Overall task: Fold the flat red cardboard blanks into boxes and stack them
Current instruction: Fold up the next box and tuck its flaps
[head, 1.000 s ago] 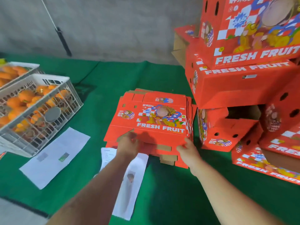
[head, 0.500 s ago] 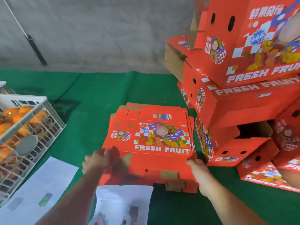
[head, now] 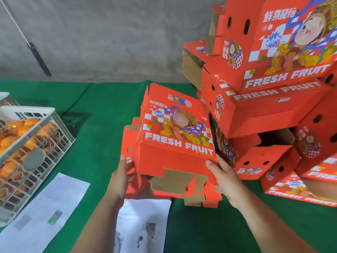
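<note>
Lifted off the blank pile (head: 131, 141), the top blank (head: 175, 143) tilts up; left hand (head: 119, 178) and right hand (head: 223, 178) fingers grip its sides.

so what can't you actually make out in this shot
Head view only:
- left hand fingers: behind the lifted blank.
- how many flat blanks remain: covered by that blank.
- top of the stacked boxes: cut off by the upper and right edges.
- print on the paper sheets: blurred.
</note>
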